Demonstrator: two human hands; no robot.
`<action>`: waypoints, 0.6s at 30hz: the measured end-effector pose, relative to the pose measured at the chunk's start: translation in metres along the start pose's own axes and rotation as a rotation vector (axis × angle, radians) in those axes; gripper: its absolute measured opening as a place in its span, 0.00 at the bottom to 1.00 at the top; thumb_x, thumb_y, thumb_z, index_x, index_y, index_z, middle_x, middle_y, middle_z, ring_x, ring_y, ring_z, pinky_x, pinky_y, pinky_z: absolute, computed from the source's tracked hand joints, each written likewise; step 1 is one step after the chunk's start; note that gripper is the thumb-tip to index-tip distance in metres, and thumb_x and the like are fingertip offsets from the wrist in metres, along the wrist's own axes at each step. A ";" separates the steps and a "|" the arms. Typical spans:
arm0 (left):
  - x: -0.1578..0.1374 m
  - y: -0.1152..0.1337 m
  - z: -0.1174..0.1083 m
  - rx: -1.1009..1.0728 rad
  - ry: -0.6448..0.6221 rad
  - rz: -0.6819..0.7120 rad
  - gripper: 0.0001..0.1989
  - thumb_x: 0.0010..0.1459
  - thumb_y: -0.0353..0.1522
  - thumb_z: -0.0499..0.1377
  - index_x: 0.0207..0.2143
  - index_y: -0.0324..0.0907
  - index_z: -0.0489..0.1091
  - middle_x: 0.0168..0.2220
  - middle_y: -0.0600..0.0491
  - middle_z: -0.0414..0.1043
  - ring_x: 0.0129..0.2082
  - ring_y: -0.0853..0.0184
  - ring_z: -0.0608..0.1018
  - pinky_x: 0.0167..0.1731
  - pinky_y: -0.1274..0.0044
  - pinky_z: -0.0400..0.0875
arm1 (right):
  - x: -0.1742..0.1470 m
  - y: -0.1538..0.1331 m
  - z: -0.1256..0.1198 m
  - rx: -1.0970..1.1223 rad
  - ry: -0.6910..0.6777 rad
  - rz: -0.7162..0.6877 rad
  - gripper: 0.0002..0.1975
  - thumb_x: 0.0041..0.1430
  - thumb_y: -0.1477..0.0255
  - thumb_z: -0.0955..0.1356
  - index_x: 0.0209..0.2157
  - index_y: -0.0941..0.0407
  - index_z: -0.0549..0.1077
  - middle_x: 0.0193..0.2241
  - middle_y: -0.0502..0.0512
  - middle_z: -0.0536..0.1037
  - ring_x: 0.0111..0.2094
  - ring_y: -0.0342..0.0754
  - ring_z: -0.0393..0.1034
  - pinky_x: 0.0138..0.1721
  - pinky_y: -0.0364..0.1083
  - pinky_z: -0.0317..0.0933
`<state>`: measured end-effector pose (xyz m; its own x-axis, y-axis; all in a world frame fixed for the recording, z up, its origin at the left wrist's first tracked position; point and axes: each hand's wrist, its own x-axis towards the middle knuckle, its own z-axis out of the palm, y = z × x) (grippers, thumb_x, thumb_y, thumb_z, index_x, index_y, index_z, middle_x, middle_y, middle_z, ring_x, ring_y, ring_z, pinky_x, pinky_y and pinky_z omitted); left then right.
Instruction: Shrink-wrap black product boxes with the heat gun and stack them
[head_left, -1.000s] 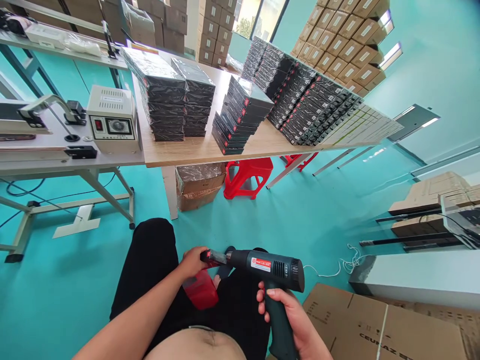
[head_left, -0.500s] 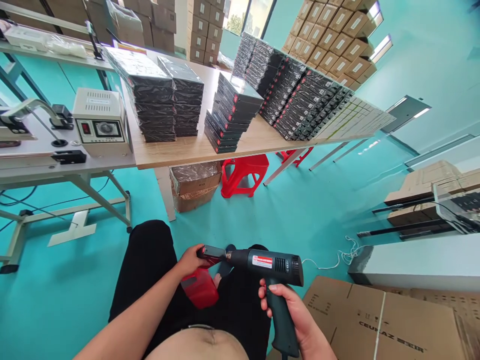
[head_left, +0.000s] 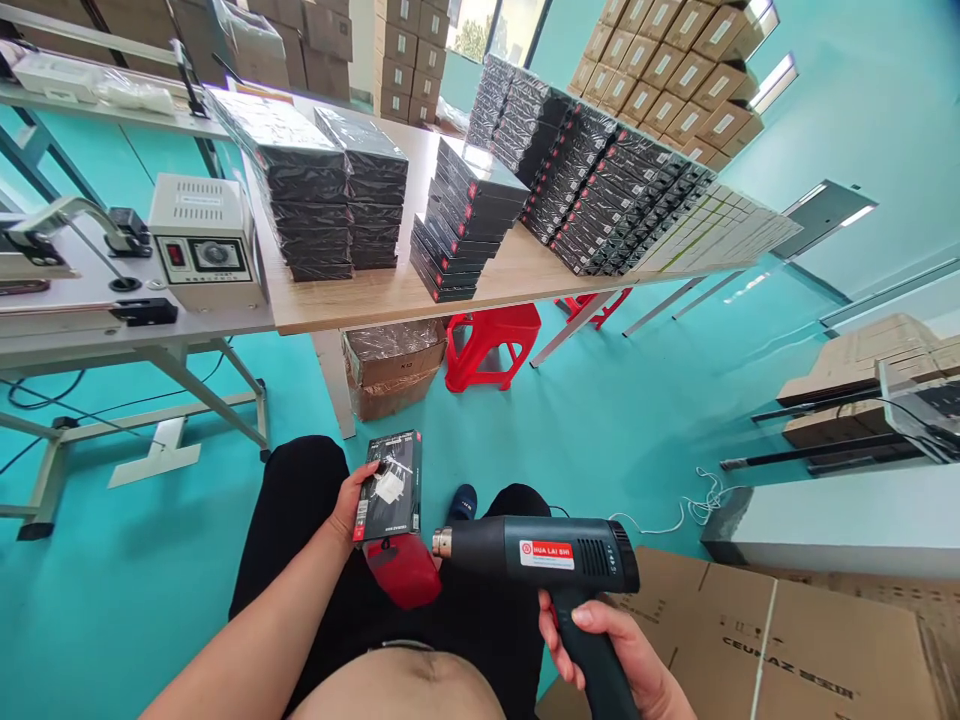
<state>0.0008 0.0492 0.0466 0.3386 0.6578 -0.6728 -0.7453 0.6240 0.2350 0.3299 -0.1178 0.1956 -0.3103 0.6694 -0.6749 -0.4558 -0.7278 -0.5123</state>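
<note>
My right hand point(head_left: 600, 640) is wrapped round the grip of a dark heat gun point(head_left: 540, 550), its metal nozzle pointing left. Over my lap, my left hand point(head_left: 354, 500) grips a flat black printed box point(head_left: 391, 485) by its left edge, with the printed face turned up. The nozzle stands a short way right of the box's lower corner, apart from it. Just below the box is a red plastic object point(head_left: 405, 572) between my legs; its full shape is hidden.
Ahead stands a wooden table point(head_left: 360, 305) bearing a short stack of black boxes point(head_left: 465, 230) and film-wrapped stacks point(head_left: 307, 210). A control unit point(head_left: 206, 240) sits on the left bench. A red stool point(head_left: 495, 345) is under the table. Large cartons point(head_left: 750, 630) lie at right.
The black box has turned from edge-on to showing its broad printed face, moving up and slightly left. The heat gun has shifted right and down, away from the box.
</note>
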 end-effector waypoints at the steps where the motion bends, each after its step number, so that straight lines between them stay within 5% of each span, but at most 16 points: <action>1: 0.000 0.001 -0.001 -0.009 -0.006 0.009 0.15 0.55 0.33 0.57 0.43 0.34 0.70 0.27 0.45 0.78 0.26 0.57 0.80 0.29 0.67 0.76 | 0.000 0.002 0.002 -0.012 -0.012 -0.009 0.19 0.52 0.70 0.63 0.43 0.65 0.73 0.30 0.63 0.77 0.22 0.45 0.72 0.21 0.39 0.60; 8: -0.002 -0.002 -0.005 -0.054 -0.067 0.029 0.17 0.54 0.34 0.57 0.45 0.34 0.70 0.30 0.44 0.78 0.30 0.55 0.81 0.33 0.65 0.75 | 0.010 0.008 0.013 0.002 -0.029 -0.016 0.19 0.53 0.70 0.62 0.43 0.66 0.73 0.29 0.63 0.77 0.23 0.45 0.72 0.23 0.40 0.60; 13: -0.007 -0.002 -0.002 -0.076 -0.224 -0.045 0.25 0.54 0.43 0.55 0.49 0.35 0.69 0.34 0.43 0.78 0.37 0.50 0.79 0.37 0.62 0.73 | 0.011 0.011 0.012 0.034 0.005 -0.016 0.20 0.53 0.70 0.62 0.45 0.65 0.72 0.31 0.63 0.77 0.25 0.45 0.71 0.26 0.41 0.61; 16: 0.000 -0.008 -0.001 0.047 -0.260 -0.138 0.26 0.53 0.43 0.55 0.48 0.34 0.69 0.34 0.42 0.78 0.35 0.51 0.79 0.34 0.64 0.73 | 0.013 0.010 0.017 0.008 0.010 -0.027 0.19 0.53 0.70 0.63 0.44 0.65 0.73 0.30 0.62 0.77 0.24 0.45 0.71 0.24 0.41 0.61; 18: 0.008 -0.017 -0.003 0.218 -0.170 -0.175 0.27 0.52 0.44 0.56 0.49 0.33 0.68 0.31 0.42 0.77 0.32 0.53 0.79 0.30 0.68 0.72 | 0.014 0.009 0.023 -0.041 0.010 -0.029 0.19 0.53 0.70 0.63 0.43 0.65 0.73 0.30 0.61 0.76 0.24 0.45 0.71 0.23 0.40 0.60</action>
<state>0.0145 0.0433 0.0352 0.5553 0.5825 -0.5936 -0.5328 0.7972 0.2838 0.3024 -0.1115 0.1931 -0.2887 0.6891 -0.6647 -0.4299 -0.7136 -0.5531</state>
